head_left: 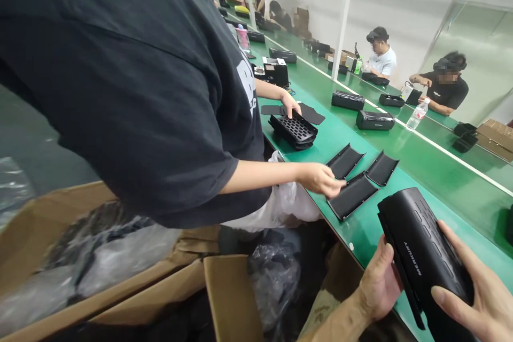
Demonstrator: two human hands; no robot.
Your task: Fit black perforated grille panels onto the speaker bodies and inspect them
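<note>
Between my two hands, at the lower right, is a black speaker housing (419, 243) with MERKURY lettering and a row of raised slots. My left hand (380, 283) is closed on its near left side, the thumb along the edge. On the opposite side my right hand (475, 288) grips it, fingers over the top and thumb across the lettered face. A thin black edge piece sticks out along the housing's left side. Beyond it lie three curved black panels (352, 195) on the green table (420, 192).
Close on my left stands a co-worker in a black T-shirt (160, 91); one hand reaches by the panels, the other rests on stacked black grilles (294, 128). Below are open cardboard boxes (232, 299) with plastic bags. Speakers (374, 120) and a bottle (418, 114) stand across the line.
</note>
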